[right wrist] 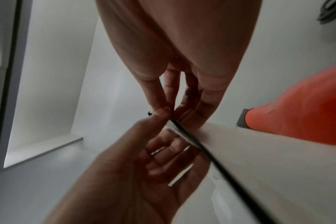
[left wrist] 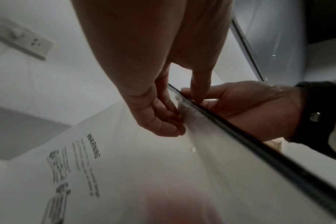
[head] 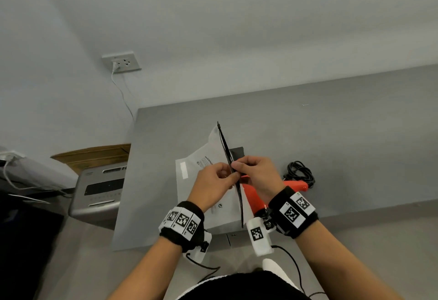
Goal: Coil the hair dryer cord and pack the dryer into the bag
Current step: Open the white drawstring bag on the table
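Observation:
A frosted white bag (head: 201, 164) with a black zip edge (head: 227, 152) stands lifted over the grey table (head: 331, 133). My left hand (head: 219, 178) pinches one side of the zip edge and my right hand (head: 251, 169) pinches the other, both at mid-length. The same pinch appears in the left wrist view on the bag (left wrist: 125, 166) and zip edge (left wrist: 240, 136), and in the right wrist view on the zip edge (right wrist: 211, 154). The orange hair dryer (head: 254, 199) lies under my right hand, its handle (head: 296, 184) to the right. Its black cord (head: 301, 173) is coiled beside it.
A dark flat item (head: 238, 152) lies under the bag's far side. A wall socket (head: 122, 61) with a white cable is at the left. A grey appliance (head: 99, 190) and a cardboard box (head: 94, 155) sit left of the table.

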The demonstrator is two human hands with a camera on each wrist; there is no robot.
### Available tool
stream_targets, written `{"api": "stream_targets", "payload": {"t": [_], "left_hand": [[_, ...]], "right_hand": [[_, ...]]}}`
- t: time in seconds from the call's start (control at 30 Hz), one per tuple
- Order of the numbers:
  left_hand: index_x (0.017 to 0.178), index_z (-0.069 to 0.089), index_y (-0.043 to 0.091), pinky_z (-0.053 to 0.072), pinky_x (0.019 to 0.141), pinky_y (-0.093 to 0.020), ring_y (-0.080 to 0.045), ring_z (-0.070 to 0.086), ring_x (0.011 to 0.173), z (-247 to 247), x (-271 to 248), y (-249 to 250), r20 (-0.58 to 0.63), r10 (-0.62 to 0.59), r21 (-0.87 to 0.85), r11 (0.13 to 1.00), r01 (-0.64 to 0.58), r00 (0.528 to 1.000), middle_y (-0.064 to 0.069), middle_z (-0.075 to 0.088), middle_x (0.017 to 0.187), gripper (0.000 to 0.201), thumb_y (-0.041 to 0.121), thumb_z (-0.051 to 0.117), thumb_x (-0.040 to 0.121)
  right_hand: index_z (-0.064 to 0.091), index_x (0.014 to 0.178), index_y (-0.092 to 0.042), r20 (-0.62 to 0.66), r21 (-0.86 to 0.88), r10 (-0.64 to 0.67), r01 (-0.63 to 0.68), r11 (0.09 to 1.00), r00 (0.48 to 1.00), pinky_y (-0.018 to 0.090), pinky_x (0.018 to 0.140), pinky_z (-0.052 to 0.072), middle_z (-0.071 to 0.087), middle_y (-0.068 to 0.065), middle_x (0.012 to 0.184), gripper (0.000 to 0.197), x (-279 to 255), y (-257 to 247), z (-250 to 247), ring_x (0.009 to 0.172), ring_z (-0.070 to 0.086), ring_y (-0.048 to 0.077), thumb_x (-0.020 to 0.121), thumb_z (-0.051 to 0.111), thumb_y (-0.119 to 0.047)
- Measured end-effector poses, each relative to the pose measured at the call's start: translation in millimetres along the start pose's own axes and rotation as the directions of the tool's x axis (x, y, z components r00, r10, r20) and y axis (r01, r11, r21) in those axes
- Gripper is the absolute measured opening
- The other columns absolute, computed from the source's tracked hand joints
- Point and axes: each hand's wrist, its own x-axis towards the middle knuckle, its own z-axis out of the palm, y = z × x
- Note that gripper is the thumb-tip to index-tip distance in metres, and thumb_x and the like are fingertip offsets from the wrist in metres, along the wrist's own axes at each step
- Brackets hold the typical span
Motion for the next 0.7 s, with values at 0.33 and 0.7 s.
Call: {"api": "stream_targets", "payload": {"t": [0.33, 0.7], "left_hand": [[0.086, 0.075, 0.015, 0.061, 0.067, -0.037, -0.027, 0.072, 0.072, -6, -9, 13, -0.078, 0.039, 0.134, 0.991, -0.028, 0.996, -0.008, 0.075, 0.077, 0.018, 0.014, 0.059, 0.094], [0.098, 0.051, 0.022, 0.043, 0.053, -0.020, -0.012, 0.057, 0.063, -58, 0, 35, -0.297, 0.330, 0.387, 0.899, -0.203, 0.896, 0.002, 0.058, 0.070, 0.011, 0.011, 0.054, 0.099]], "right_hand": [[0.075, 0.089, 0.000, -0.010, -0.268, -0.067, 0.062, 0.961, 0.998, 0.034, 0.061, 0.061, 0.073, 0.017, 0.075, 0.010, -7, 5, 3, 0.064, 0.070, 0.020, 0.092, 0.068, -0.007], [0.067, 0.092, -0.011, -0.368, -0.351, 0.015, -0.154, 0.924, 0.930, 0.028, 0.046, 0.055, 0.068, 0.012, 0.081, 0.007, 4, 23, -70, 0.057, 0.063, 0.022, 0.094, 0.060, -0.011]]}}
